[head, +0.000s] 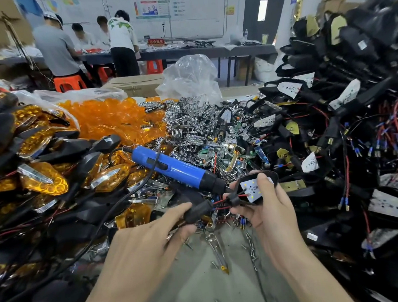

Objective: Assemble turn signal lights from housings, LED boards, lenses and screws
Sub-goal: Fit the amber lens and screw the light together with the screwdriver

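Nearest the camera, a bare strip of grey bench (203, 289) is seen, with small loose silver screws (250, 241) scattered on it. Above it the two hands are held apart, joined only by the part they carry. The black rubber stem (198, 211) is pinched between the thumb and curled fingers of the left hand (151, 227). The black plastic housing shell (248, 177) is cradled in the curled fingers of the right hand (270, 212), with the thumb laid across its open face.

A white LED board (251, 189), dotted with small yellowish spots, is seated inside the shell. Thin red and black wires (218, 202) are run from the board to the stem. Part of the board and the shell's far rim are covered by the thumb, and the underside is hidden by the fingers. Whether any screws are fitted cannot be made out.

The open face is turned up toward the camera. The long axis is laid left to right, rising slightly, with the stem at the left end and the shell at the right.

Just behind, a blue and black electric screwdriver (171, 168) is rested on the piles, its tip aimed down-right, close to the shell. Farther back, heaped orange translucent lenses (111, 119) and chrome reflector pieces (191, 123) are seen, with a tangled black stack of wired housings (355, 116) at the right.
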`<state>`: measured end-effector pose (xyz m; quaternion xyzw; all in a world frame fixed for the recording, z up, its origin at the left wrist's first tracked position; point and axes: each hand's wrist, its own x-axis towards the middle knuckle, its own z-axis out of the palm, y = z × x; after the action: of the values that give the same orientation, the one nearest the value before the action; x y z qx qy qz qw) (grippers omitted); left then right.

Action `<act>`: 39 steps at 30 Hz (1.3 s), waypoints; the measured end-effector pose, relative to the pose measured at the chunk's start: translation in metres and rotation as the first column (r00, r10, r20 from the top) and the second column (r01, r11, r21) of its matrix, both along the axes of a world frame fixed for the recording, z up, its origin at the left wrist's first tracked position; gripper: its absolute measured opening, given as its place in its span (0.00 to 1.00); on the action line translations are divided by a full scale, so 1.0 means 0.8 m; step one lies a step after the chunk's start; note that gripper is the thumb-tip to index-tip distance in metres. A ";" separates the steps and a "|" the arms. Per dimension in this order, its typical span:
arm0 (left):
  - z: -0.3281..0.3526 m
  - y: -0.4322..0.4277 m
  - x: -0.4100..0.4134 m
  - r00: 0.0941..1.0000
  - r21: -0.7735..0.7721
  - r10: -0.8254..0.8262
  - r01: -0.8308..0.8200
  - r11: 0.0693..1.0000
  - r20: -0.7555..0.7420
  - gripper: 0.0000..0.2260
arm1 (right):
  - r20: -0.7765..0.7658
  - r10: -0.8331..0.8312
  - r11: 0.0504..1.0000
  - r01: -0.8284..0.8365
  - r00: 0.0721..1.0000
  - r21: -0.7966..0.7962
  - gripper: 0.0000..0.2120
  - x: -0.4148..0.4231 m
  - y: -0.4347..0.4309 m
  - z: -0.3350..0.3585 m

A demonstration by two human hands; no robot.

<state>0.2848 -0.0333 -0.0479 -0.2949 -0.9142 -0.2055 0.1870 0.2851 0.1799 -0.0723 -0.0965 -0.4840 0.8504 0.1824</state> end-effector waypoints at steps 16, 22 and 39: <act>-0.006 0.008 0.013 0.977 0.093 -0.105 0.089 0.992 0.186 0.20 | -0.042 0.059 0.997 -0.057 0.997 0.048 0.17 0.002 -0.026 -0.005; -0.003 0.004 0.014 0.974 0.034 -0.116 0.111 0.993 0.197 0.26 | -0.047 0.070 0.995 -0.066 0.996 0.081 0.18 0.003 -0.028 -0.009; -0.015 0.002 0.009 0.987 -0.017 -0.081 0.084 0.996 0.138 0.27 | -0.002 0.076 0.984 -0.075 0.997 0.160 0.15 0.004 -0.036 -0.015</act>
<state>0.2918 -0.0317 -0.0599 -0.3199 -0.9142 -0.2223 0.1116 0.2885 0.1512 -0.0846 -0.0595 -0.5533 0.8154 0.1593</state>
